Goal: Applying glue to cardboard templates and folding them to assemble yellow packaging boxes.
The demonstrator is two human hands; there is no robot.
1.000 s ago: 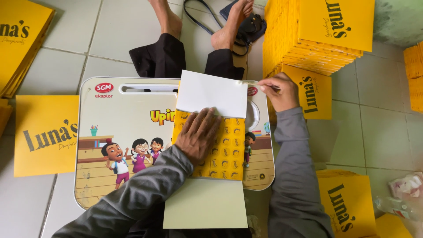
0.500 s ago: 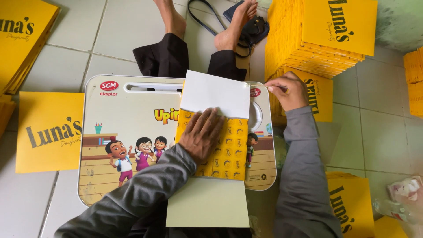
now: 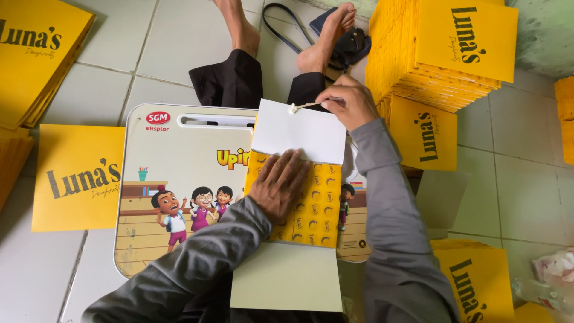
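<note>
My left hand (image 3: pixel 280 184) lies flat, fingers spread, on a yellow patterned paper bag (image 3: pixel 314 206) that rests on a white lap desk with cartoon children (image 3: pixel 179 185). The bag's white inner flap (image 3: pixel 299 134) is folded up at the far end, and a pale flap (image 3: pixel 287 278) sticks out toward me. My right hand (image 3: pixel 347 101) pinches a thin pale string (image 3: pixel 305 106) that runs to a knot at the flap's top edge.
A tall stack of yellow bags (image 3: pixel 442 51) stands at the far right, with more leaning below it (image 3: pixel 424 134). Loose yellow bags lie at the left (image 3: pixel 81 179) and top left (image 3: pixel 42 48). My bare feet (image 3: pixel 326 42) and a black strap bag (image 3: pixel 350 45) are beyond the desk.
My right hand moved left from the desk's right edge to the flap's top and now pulls a string there. The left hand stayed pressed on the bag.
</note>
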